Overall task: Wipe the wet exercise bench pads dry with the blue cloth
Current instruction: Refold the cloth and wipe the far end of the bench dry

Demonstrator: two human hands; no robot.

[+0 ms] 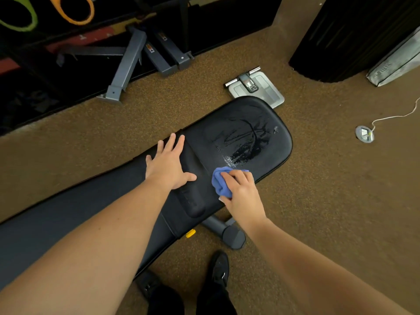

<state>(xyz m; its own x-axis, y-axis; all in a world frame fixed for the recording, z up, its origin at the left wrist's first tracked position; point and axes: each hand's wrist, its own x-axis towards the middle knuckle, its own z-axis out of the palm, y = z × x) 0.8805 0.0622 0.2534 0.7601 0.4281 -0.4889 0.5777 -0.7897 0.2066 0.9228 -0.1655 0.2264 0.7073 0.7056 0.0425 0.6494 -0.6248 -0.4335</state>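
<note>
Grey frame bars [127, 64] are seen at the upper left, a bathroom scale [256, 88] just beyond the bench pad [247, 123], a floor socket [364, 133] at the right. The left hand [169, 165] is laid flat, fingers spread, on the pad. The bunched blue cloth [220, 181] is gripped by the right hand [241, 189] at the edge of glistening wet streaks [245, 144].

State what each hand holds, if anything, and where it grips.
The right hand grips the bunched blue cloth from above, on its right side. The left hand holds nothing; it rests flat on the bench pad.
</note>
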